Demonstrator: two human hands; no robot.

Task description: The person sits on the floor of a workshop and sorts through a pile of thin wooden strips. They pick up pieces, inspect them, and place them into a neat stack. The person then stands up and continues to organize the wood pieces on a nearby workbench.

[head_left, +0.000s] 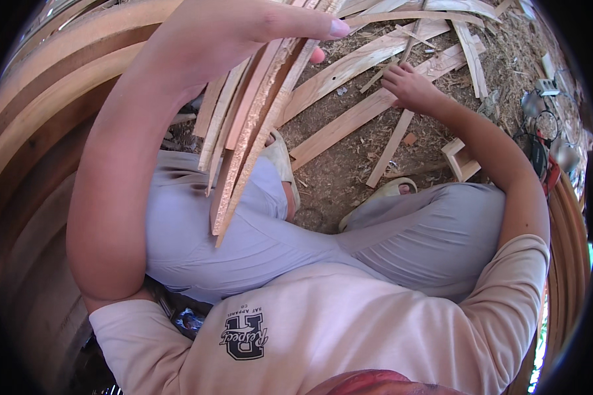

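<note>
Raised at the upper left, my left hand [244,29] is closed round a bundle of thin wooden strips [260,125]. The thumb lies across the top of the bundle, and the lower ends of the strips hang over my left thigh. Farther right, my right hand [412,89] reaches down among loose wood, its fingers curled on a narrow wooden strip [413,43]. Beneath that hand a wide pale board [349,128] lies slantwise on the ground, and another narrow slat [390,148] runs toward my right foot.
More boards and offcuts [468,59] litter the sawdust-strewn dirt floor [323,191]. A small wooden block frame [460,160] sits by my right knee. Curved stacked timber [66,72] rises at the left, with more curved wood [568,243] at the right. Red-and-black equipment [545,158] with cables stands there.
</note>
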